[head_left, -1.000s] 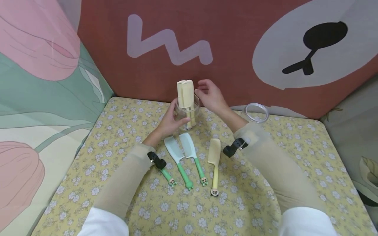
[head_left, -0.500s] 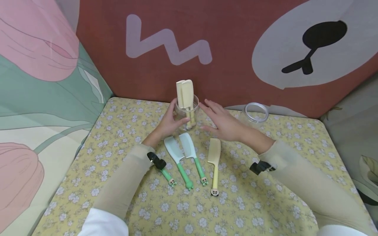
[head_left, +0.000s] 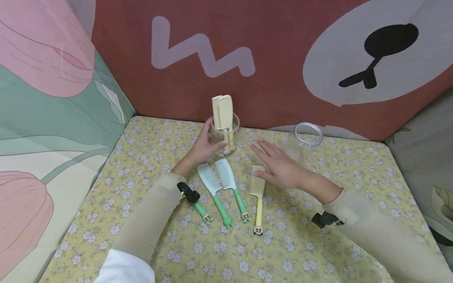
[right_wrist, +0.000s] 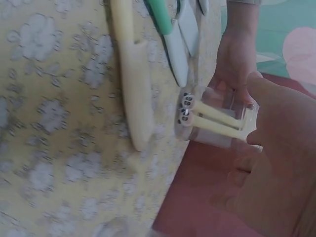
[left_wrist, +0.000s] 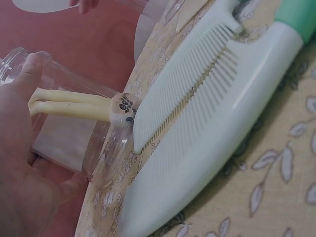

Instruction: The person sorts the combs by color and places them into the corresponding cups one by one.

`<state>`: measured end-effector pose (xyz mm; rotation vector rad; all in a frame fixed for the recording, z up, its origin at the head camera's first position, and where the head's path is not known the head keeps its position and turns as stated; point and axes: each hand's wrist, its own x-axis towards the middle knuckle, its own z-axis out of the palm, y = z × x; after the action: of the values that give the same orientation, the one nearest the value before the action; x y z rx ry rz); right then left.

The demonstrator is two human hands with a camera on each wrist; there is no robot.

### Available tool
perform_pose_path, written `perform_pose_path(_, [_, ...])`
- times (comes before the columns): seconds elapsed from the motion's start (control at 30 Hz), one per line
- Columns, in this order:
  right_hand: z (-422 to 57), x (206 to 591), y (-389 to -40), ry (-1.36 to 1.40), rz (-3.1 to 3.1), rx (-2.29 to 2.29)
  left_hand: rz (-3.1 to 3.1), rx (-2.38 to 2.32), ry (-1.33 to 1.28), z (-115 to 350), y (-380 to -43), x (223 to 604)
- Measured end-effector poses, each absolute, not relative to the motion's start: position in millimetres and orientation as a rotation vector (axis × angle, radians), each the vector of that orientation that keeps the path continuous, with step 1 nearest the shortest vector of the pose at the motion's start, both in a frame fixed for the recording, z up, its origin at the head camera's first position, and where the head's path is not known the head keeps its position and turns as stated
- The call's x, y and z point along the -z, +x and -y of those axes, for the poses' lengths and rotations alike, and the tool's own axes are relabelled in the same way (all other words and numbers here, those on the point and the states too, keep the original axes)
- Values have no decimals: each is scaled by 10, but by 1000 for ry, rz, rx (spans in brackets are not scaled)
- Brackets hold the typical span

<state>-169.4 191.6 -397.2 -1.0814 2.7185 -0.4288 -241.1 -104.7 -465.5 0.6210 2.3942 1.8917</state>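
My left hand (head_left: 202,146) grips a clear jar (head_left: 234,146) at the back of the table, fingers and thumb round its side. Two pale yellow combs (head_left: 225,112) stand in it, teeth ends up past the rim; their animal-face handle ends (right_wrist: 186,109) show near the jar's bottom in the right wrist view. My right hand (head_left: 283,167) is held with fingers stretched out, overlapping the top of a yellow comb (head_left: 258,200) on the table. Left of that comb lie two pale mint combs with green handles (head_left: 240,202) (head_left: 221,208). Another green handle (head_left: 202,212) pokes out beside my left wrist.
A second clear container with a shiny round rim (head_left: 308,135) stands at the back right of the table. The table wears a yellow flowered cloth (head_left: 198,251). Behind it rises a red-brown printed backdrop (head_left: 283,59), with another printed panel (head_left: 46,118) on the left.
My right hand has come down from beside the comb tops, moving right and toward me, its fingers straightening. My left hand, the jar and the combs have stayed in place.
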Motion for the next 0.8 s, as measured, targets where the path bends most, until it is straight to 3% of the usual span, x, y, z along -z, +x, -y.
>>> perform_pose_path(0.8, [-1980,4505,-1491,-850,-2756,479,-2414,-1875,580,1036,-2386,4619])
